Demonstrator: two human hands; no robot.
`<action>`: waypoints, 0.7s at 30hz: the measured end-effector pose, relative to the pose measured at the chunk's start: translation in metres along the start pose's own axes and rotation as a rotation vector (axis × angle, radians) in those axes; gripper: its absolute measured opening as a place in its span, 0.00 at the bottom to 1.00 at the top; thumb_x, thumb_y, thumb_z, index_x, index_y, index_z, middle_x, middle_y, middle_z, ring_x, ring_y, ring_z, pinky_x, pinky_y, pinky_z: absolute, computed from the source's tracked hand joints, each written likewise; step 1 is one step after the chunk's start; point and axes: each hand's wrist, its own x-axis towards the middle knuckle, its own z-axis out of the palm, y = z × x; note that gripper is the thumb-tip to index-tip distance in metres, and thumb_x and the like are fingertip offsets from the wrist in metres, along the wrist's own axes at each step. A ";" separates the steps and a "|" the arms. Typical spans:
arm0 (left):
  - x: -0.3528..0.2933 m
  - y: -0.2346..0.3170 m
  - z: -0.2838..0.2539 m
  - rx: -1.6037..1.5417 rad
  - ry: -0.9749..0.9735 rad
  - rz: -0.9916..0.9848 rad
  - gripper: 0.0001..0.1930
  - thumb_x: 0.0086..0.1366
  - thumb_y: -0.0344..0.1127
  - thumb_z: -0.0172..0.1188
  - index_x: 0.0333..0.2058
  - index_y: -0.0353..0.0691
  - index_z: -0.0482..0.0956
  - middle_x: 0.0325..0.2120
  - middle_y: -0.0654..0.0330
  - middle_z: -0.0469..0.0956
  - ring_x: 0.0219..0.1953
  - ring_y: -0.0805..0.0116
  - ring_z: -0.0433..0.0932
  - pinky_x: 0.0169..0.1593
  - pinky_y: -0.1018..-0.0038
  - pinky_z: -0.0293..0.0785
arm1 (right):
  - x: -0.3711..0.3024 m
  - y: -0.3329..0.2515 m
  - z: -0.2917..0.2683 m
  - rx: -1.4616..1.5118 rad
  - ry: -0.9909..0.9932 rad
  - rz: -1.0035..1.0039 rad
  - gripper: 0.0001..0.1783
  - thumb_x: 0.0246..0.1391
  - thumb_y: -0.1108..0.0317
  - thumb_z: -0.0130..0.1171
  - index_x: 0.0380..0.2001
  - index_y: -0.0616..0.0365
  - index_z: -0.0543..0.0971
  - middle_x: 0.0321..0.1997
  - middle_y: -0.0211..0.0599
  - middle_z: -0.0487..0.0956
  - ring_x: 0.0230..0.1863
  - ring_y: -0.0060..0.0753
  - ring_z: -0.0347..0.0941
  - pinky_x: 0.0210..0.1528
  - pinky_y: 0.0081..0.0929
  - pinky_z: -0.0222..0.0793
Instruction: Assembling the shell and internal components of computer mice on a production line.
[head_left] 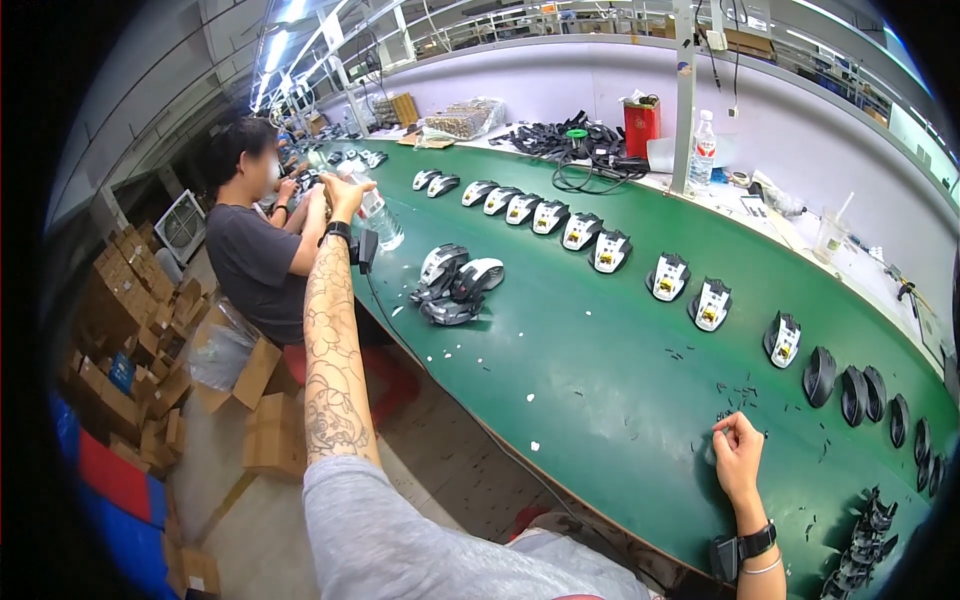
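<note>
My left arm stretches far forward, and my left hand [345, 197] is beside a clear water bottle [382, 222]. Its thumb points away from the fingers; the palm side is hidden, and I see nothing held. A co-worker's forearm is close to it on the left. My right hand [738, 452] rests low over the green table with its fingers curled together beside scattered small black pieces [738, 390]. Anything in that pinch is too small to make out. Beyond it curves a row of white-and-black mouse shells [610, 252], continuing into black mouse covers [820, 377].
A pile of mouse shells [457, 285] lies on the green table [560, 350]. Black cables [570, 140], a red tin [642, 128] and another bottle [703, 148] line the back ledge. Black parts [862, 545] stand at lower right. A co-worker [255, 230] sits left, near cardboard boxes [272, 435].
</note>
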 end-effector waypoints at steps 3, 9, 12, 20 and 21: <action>-0.002 -0.057 0.014 -0.022 0.120 0.166 0.45 0.27 0.39 0.76 0.43 0.34 0.56 0.39 0.43 0.72 0.42 0.45 0.72 0.47 0.62 0.66 | 0.001 -0.002 0.006 0.021 0.004 0.005 0.01 0.40 0.78 0.51 0.20 0.64 0.70 0.10 0.21 0.52 0.14 0.13 0.46 0.18 0.18 0.43; 0.004 -0.059 0.040 0.013 -0.006 0.137 0.42 0.30 0.42 0.74 0.42 0.35 0.57 0.36 0.45 0.72 0.40 0.47 0.72 0.43 0.61 0.69 | 0.004 -0.005 0.016 -0.005 -0.001 0.043 0.01 0.40 0.79 0.51 0.20 0.63 0.70 0.10 0.20 0.52 0.15 0.12 0.45 0.18 0.16 0.42; 0.001 -0.058 0.038 0.036 -0.056 0.098 0.47 0.32 0.44 0.74 0.47 0.33 0.55 0.38 0.44 0.72 0.41 0.46 0.73 0.45 0.62 0.69 | 0.003 -0.004 0.017 -0.004 0.000 0.034 0.02 0.41 0.79 0.51 0.20 0.63 0.70 0.10 0.20 0.52 0.14 0.12 0.45 0.17 0.17 0.42; -0.037 -0.007 0.057 -0.118 0.259 0.278 0.51 0.43 0.48 0.68 0.56 0.30 0.45 0.56 0.38 0.51 0.60 0.47 0.50 0.61 0.61 0.50 | 0.004 0.000 0.018 -0.101 0.004 -0.089 0.01 0.40 0.76 0.53 0.21 0.60 0.71 0.08 0.29 0.56 0.11 0.22 0.52 0.16 0.22 0.49; -0.053 0.007 0.046 -0.125 0.203 0.304 0.49 0.45 0.47 0.67 0.56 0.29 0.45 0.56 0.38 0.52 0.60 0.47 0.51 0.61 0.62 0.49 | 0.006 -0.001 0.025 -0.117 -0.025 -0.087 0.02 0.40 0.74 0.54 0.21 0.60 0.72 0.08 0.30 0.57 0.11 0.24 0.54 0.16 0.24 0.51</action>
